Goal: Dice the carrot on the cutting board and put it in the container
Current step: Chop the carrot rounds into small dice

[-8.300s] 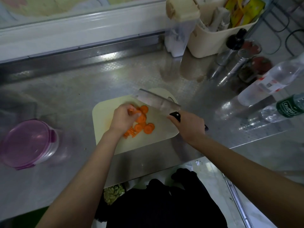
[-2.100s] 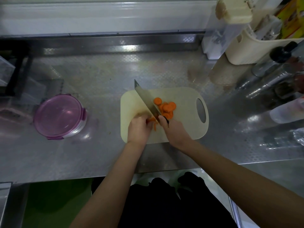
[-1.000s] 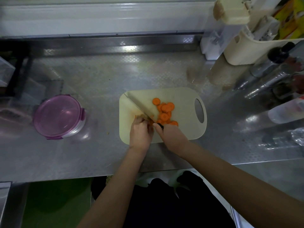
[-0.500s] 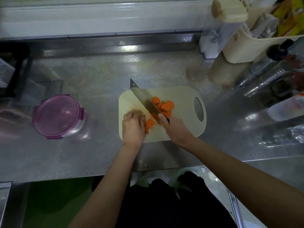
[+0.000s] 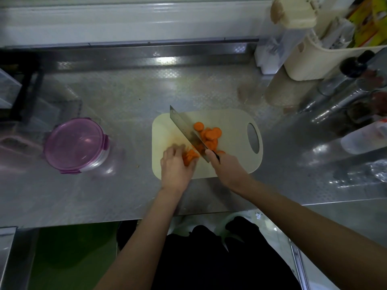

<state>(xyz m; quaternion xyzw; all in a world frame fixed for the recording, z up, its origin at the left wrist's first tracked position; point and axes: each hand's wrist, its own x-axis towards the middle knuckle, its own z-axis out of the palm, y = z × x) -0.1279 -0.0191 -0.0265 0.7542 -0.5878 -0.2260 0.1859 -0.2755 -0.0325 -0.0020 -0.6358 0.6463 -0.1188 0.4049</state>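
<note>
A cream cutting board [image 5: 232, 120] lies on the steel counter. Round carrot slices [image 5: 210, 135] are piled on it to the right of a cleaver [image 5: 184, 126], whose blade runs diagonally from the board's far left edge to my right hand [image 5: 228, 168]. That hand grips the cleaver's black handle. My left hand [image 5: 174, 166] presses a small stack of cut carrot pieces [image 5: 189, 155] against the board, just left of the blade. A round container with a purple lid [image 5: 76, 143] stands shut on the counter, well left of the board.
A cream basket [image 5: 318, 61] with packets, a clear box with a cream lid [image 5: 291, 24], several bottles [image 5: 343, 84] and a lying plastic bottle [image 5: 364, 139] crowd the right side. The counter's front edge [image 5: 83, 223] runs just below my wrists.
Compared with half a second ago the blade sits slightly further right of the carrot stack; my left hand has shifted a little on the stack. The container has not moved.
</note>
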